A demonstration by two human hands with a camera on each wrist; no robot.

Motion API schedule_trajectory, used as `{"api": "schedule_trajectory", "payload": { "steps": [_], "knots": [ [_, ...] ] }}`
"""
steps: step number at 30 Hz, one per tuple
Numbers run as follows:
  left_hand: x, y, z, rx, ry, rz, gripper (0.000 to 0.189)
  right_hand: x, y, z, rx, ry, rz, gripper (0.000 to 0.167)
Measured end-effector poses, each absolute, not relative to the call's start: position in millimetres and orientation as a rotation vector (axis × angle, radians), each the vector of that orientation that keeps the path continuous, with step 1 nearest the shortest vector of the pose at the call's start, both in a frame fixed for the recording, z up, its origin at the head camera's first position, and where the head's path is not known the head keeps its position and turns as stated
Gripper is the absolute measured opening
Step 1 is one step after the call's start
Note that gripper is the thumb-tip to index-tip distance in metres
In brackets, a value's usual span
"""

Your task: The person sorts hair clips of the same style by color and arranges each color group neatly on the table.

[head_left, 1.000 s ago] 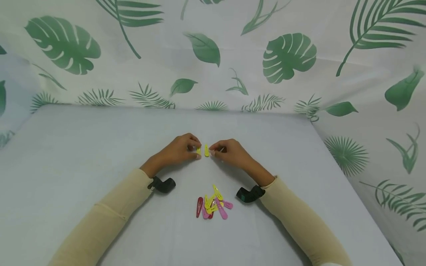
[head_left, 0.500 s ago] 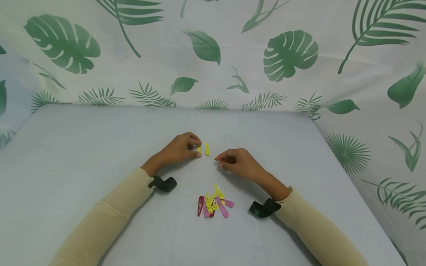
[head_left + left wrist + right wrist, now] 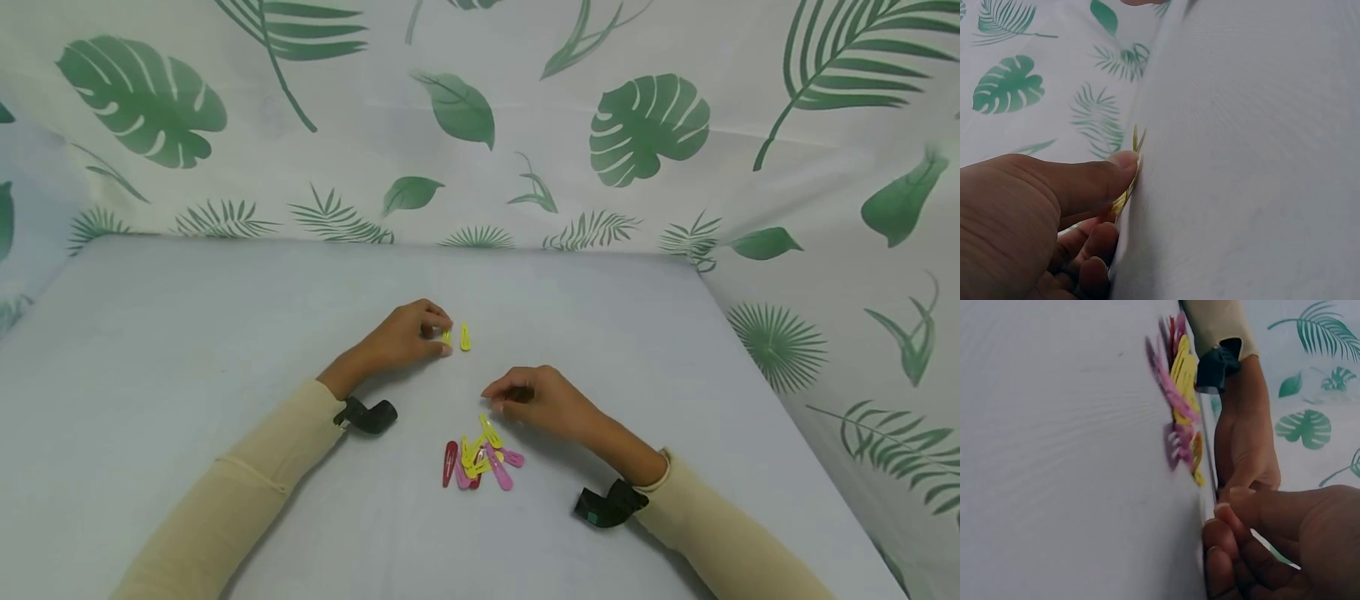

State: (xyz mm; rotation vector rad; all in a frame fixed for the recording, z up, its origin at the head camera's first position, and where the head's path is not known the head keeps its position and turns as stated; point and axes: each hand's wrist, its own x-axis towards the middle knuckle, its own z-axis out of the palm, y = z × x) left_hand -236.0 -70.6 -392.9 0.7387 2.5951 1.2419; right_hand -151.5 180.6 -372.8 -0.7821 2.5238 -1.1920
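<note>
My left hand (image 3: 405, 337) rests on the white table and pinches a yellow snap hair clip (image 3: 447, 337) between thumb and fingers. The left wrist view shows yellow (image 3: 1120, 203) at those fingers, mostly covered by them. Just right of that hand, a second yellow hair clip (image 3: 465, 337) lies on its own, pointing away. My right hand (image 3: 547, 404) hovers beside the pile of hair clips, its fingers loosely bent and nothing seen between them. Nearest to its fingertips lies a yellow hair clip (image 3: 491, 432) at the pile's top edge.
The pile also has pink hair clips (image 3: 498, 469), a red hair clip (image 3: 449, 464) at its left and several yellow ones, overlapping. A white cloth covers the table (image 3: 225, 333). A leaf-patterned sheet (image 3: 525, 125) stands behind. Black wrist cameras (image 3: 611, 504) sit low beside both wrists.
My right hand has drawn away from the second yellow hair clip, back toward me to the pile, leaving that clip on the table. The left hand has stayed in place.
</note>
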Motion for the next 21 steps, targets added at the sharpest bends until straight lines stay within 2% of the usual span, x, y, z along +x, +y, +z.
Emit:
{"api": "schedule_trajectory", "payload": {
  "steps": [12,21],
  "knots": [
    [-235.6,-71.9,-398.2,0.720,2.602,1.247,0.042,-148.3,182.7,-379.2,-0.871,2.431,-1.208,0.019],
    [-235.8,-70.6,-398.2,0.740,2.602,1.259,0.043,-147.0,183.8,-381.5,-0.894,2.463,-1.135,0.030]
  ]
}}
